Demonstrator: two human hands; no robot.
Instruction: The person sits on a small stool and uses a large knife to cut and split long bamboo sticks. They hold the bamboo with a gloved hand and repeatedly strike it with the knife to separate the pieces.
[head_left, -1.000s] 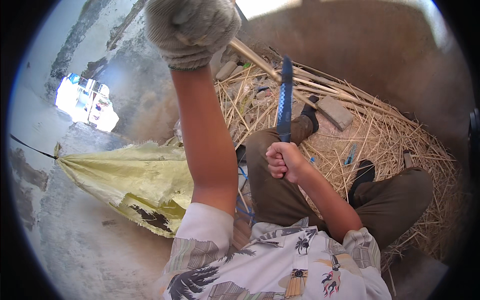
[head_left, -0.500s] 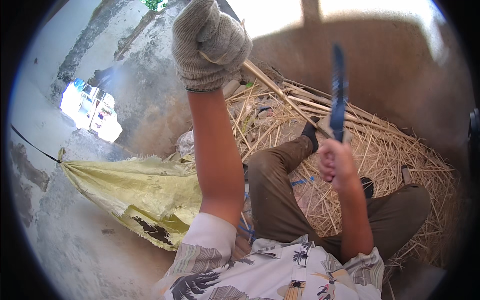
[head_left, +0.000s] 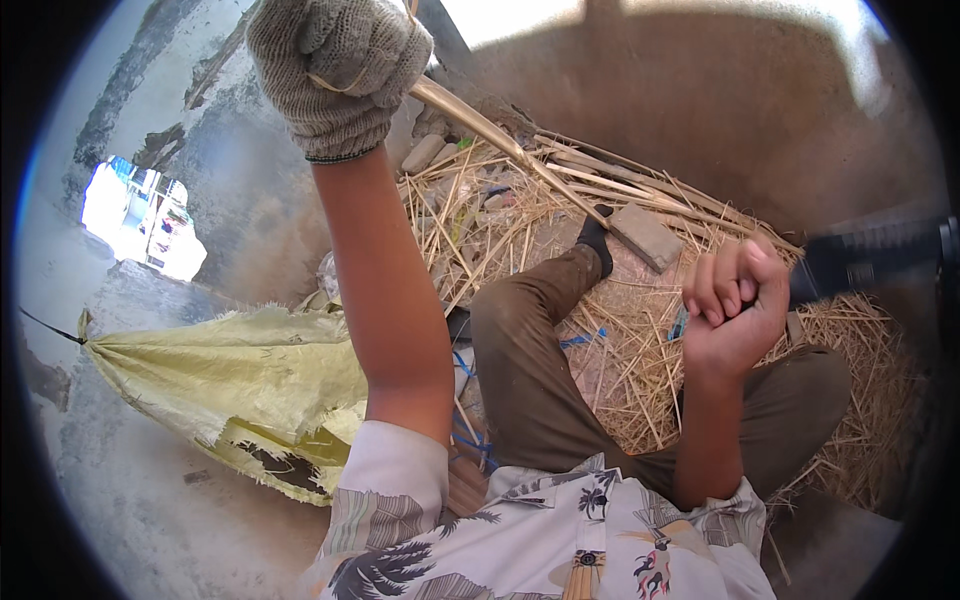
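Note:
My left hand (head_left: 340,75), in a knitted grey glove, is raised at the upper left and closed around the upper end of a pale split cane stick (head_left: 490,135). The stick slants down to the right, its lower end near my sock-covered foot (head_left: 596,240) and a flat block (head_left: 646,237). My bare right hand (head_left: 735,300) is closed round the handle of a large dark-bladed knife (head_left: 870,262). The blade points to the right, away from the stick, and is blurred toward its tip.
Straw-like slivers and several long strips (head_left: 640,185) cover the floor along the wall (head_left: 720,120). A torn yellow woven sack (head_left: 230,370) hangs from a cord at left. Blue twine (head_left: 585,338) lies by my bent legs (head_left: 530,370). A broken hole (head_left: 145,220) opens in the left wall.
The knife has swung from upright to pointing right, my right hand turning and moving right with it. My gloved left hand, still on the stick, appears further left.

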